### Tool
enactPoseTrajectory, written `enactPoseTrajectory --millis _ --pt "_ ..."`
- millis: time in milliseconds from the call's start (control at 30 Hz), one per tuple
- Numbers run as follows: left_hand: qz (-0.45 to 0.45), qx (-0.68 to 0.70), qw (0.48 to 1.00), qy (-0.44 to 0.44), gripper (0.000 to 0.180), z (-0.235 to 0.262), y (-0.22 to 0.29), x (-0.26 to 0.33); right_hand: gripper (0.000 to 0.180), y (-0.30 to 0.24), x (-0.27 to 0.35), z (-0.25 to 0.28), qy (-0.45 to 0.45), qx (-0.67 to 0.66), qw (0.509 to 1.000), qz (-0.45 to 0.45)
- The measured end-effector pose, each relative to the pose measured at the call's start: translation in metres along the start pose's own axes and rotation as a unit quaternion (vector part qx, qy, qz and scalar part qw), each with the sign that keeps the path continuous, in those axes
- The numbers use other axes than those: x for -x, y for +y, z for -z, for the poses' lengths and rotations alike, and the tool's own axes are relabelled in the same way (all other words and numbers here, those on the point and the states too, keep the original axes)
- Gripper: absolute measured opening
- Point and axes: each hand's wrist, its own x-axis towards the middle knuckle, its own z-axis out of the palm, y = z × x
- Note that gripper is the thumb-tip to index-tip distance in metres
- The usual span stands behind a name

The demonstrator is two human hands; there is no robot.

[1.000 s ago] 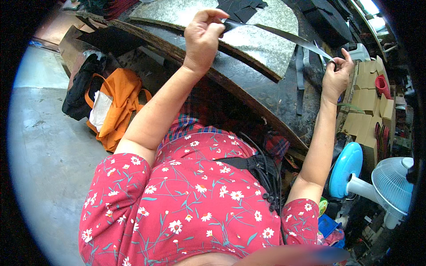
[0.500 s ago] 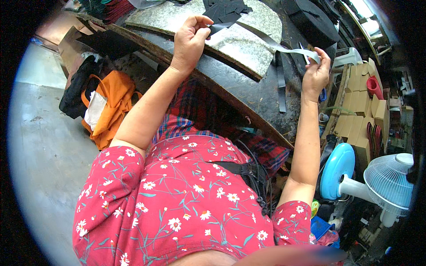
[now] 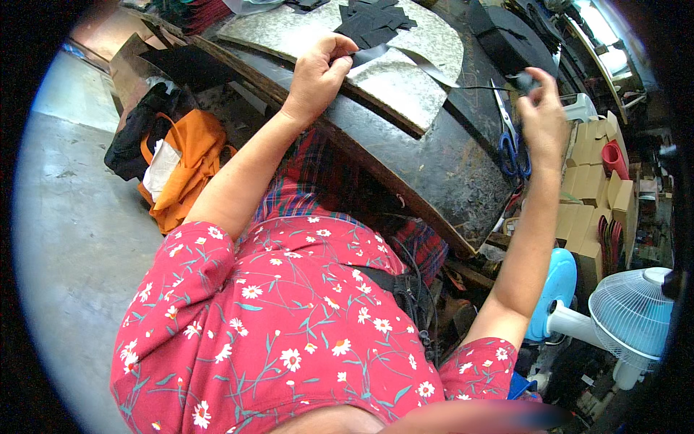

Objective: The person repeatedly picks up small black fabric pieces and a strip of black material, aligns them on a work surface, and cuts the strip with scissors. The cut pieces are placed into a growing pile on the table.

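Over bench: left hand (image 3: 316,72) pinches black strip (image 3: 376,55) | right hand (image 3: 543,119) grip unclear

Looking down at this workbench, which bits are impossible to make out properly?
- Head view: what the right hand pinches is a small, blurred dark lump; its kind is unclear.
- The end of the black strip is covered by the left hand.
- The scissors: part of the blue handles is hidden behind the right wrist.
- The pile of black pieces is cut off by the top edge.
- The picture's rim is black, hiding the surroundings.
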Motion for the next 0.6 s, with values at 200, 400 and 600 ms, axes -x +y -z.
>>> enactPoseTrajectory --millis 200,400,600 --pt "0.014 -0.039 0.999 -0.014 0.017 -0.021 0.02 0.0 0.095 0.05 -0.036 0.021 -0.159 0.183 0.97 0.008" --pt "-0.01 -0.028 0.999 -0.025 0.018 -0.038 0.036 -0.001 0.036 -0.037 -0.035 -0.021 0.007 -0.174 0.951 0.257" --pt "-0.048 0.003 0.999 -0.016 0.019 -0.043 0.042 0.0 0.021 -0.092 0.0 -0.077 -0.102 -0.209 0.934 0.272"
